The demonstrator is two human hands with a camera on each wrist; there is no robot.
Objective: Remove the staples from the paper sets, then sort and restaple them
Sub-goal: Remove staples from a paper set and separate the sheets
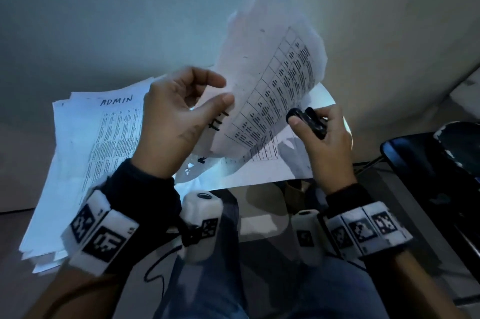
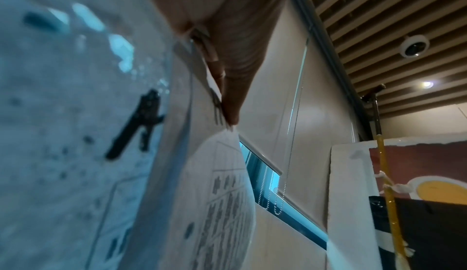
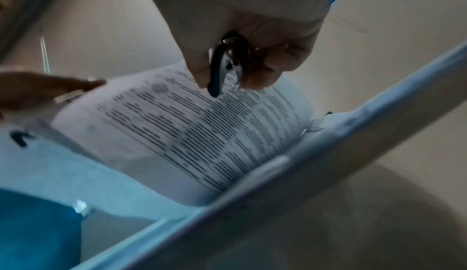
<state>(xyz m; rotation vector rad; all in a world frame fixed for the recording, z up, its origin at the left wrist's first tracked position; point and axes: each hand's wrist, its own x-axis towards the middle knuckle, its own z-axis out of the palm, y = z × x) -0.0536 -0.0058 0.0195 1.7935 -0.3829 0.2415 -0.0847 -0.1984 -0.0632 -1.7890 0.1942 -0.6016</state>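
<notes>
My left hand (image 1: 181,111) pinches the corner of a printed paper set (image 1: 272,85) between thumb and fingers and holds it lifted and curled above the table. In the left wrist view the same paper set (image 2: 220,204) hangs from my fingers (image 2: 232,86). My right hand (image 1: 322,137) grips a black staple remover (image 1: 309,121) just right of the lifted sheets; the right wrist view shows the staple remover (image 3: 225,70) with its claws pointing down at the table-printed paper set (image 3: 202,134). More sheets (image 1: 259,165) lie flat beneath.
A thick stack of papers (image 1: 85,152) headed "ADMIN" lies at the left on the glass table (image 1: 259,217). A pale wall (image 1: 104,33) stands right behind. A dark chair (image 1: 428,175) is at the right. My legs show under the glass.
</notes>
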